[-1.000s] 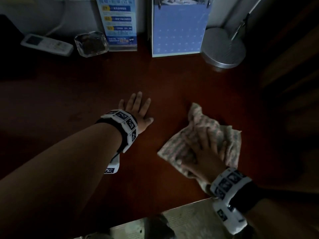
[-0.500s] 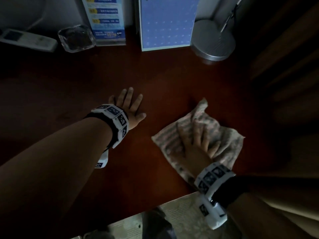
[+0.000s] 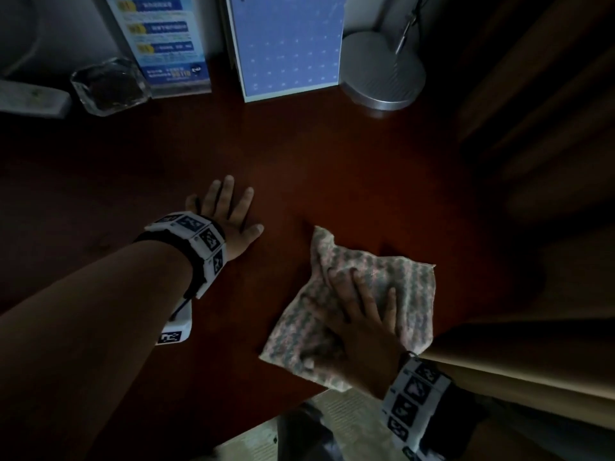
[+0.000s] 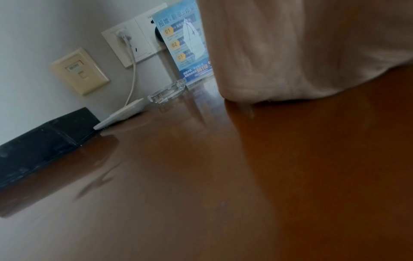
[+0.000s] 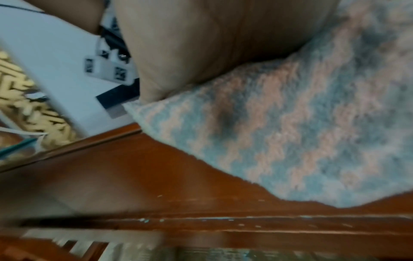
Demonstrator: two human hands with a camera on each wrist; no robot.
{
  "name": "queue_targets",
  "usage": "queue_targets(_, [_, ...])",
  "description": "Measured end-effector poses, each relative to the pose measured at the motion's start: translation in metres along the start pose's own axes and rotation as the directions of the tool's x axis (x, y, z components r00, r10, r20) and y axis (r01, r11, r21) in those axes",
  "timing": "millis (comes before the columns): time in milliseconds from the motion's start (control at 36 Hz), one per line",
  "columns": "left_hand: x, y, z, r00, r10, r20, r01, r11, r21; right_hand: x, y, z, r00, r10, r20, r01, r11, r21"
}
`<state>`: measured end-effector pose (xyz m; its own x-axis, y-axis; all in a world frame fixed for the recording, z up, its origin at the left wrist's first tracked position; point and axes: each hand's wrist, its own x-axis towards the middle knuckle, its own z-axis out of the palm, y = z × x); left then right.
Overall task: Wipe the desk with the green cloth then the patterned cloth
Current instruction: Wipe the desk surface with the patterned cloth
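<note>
The patterned cloth [image 3: 409, 287], pink and grey-green, lies spread near the front right corner of the dark red desk [image 3: 332, 168]. My right hand [image 3: 359, 314] presses flat on it with straight fingers; the right wrist view shows the palm on the cloth [image 5: 301, 132] close to the desk's front edge. To the left, my left hand [image 3: 226, 211] rests flat on bare wood with fingers spread, apart from the cloth. No green cloth is in view.
Along the back wall stand a white remote [image 3: 30, 98], a glass ashtray [image 3: 109, 84], a blue leaflet stand [image 3: 163, 41], a blue calendar [image 3: 289, 44] and a round metal lamp base [image 3: 382, 74]. A black box [image 4: 44, 141] sits at the far left.
My right hand has slid the patterned cloth toward the desk's front right corner, and the cloth lies flatter. My left hand has kept its place on the wood.
</note>
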<state>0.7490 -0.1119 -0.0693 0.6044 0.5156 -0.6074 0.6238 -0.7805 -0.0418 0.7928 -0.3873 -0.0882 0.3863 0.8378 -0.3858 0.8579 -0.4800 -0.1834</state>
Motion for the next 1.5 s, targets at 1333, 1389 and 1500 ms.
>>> queue_targets(1333, [0.044, 0.020, -0.033, 0.997, -0.008, -0.071, 0.006, 0.999, -0.032, 0.202, 0.054, -0.112, 0.956, 0.269, 0.113, -0.279, 0.957, 0.081])
queue_targets(1389, [0.045, 0.020, -0.032, 0.997, -0.012, -0.075, 0.011, 1.000, -0.018, 0.214, 0.059, -0.113, 0.959, 0.267, 0.100, -0.274, 0.959, 0.070])
queue_targets(1500, [0.047, 0.022, -0.031, 0.998, -0.035, -0.056, 0.034, 0.999, -0.013, 0.236, 0.071, -0.119, 0.965, 0.246, 0.094, -0.252, 0.965, 0.065])
